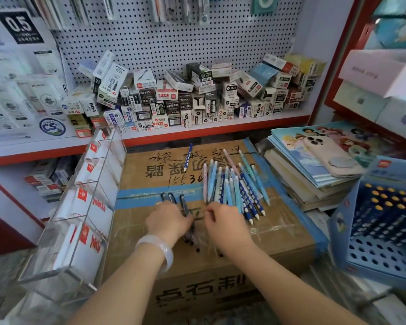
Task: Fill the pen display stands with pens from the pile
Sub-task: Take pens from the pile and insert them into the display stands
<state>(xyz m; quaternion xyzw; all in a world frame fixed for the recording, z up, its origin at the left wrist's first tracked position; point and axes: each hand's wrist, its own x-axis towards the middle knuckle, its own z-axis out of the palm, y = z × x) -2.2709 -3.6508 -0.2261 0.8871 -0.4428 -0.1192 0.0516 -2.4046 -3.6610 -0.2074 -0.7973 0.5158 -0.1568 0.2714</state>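
Both hands sat on carton (150,184): left hand (168,221) gripped dark pens (185,207), right hand (223,222) had fingers curled, grip unclear. Pen pile (234,186) just beyond right hand; blue stand (382,233) further right.

Left hand (168,221) grips dark pens (184,207) on a taped cardboard box (279,233); right hand (223,221) touches the blue pen pile (234,186). Clear acrylic stand (80,207) left, blue perforated stand (384,231) right.
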